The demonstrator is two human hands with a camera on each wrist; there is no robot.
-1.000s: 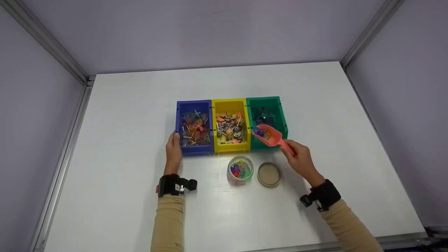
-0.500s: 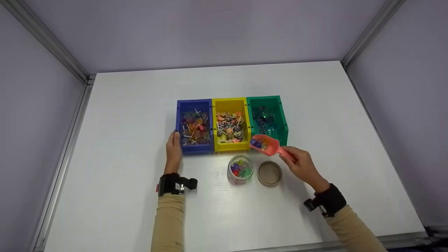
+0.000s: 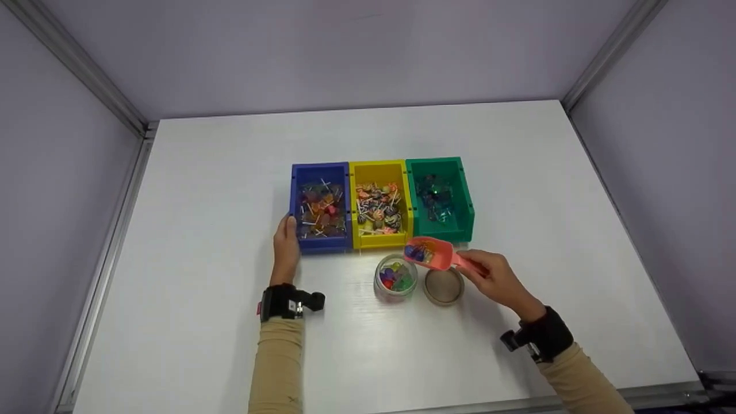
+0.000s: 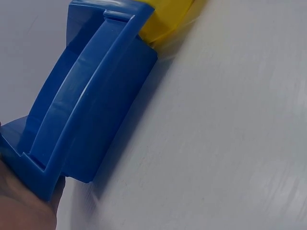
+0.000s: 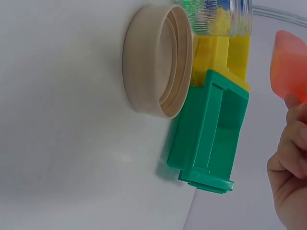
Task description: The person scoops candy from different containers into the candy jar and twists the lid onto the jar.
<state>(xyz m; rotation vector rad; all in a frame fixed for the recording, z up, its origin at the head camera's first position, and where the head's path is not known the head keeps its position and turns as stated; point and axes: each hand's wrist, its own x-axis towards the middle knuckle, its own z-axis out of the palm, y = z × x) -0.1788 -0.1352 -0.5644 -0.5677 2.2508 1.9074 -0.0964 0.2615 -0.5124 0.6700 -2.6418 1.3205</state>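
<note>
My right hand point(image 3: 493, 278) grips the handle of a salmon-pink scoop point(image 3: 429, 253) loaded with purple and orange candies. The scoop hangs just above and to the right of an open clear jar point(image 3: 395, 279) partly filled with coloured candies. The jar's tan lid point(image 3: 443, 286) lies upside down beside it, also seen in the right wrist view as the lid point(image 5: 156, 60). My left hand point(image 3: 285, 247) rests flat against the left front corner of the blue bin point(image 3: 319, 208), with straight fingers. The scoop point(image 5: 288, 64) shows at the right edge of the right wrist view.
Three bins stand side by side on the white table point(image 3: 230, 322): blue with lollipops, yellow point(image 3: 379, 204) with lollipops, green point(image 3: 440, 197) with dark wrapped candies. Grey walls and aluminium rails point(image 3: 109, 253) border the table on the left, back and right.
My right hand has carried the loaded scoop out of the green bin, toward me and leftward, down to just over the jar. The left hand has stayed on the blue bin.
</note>
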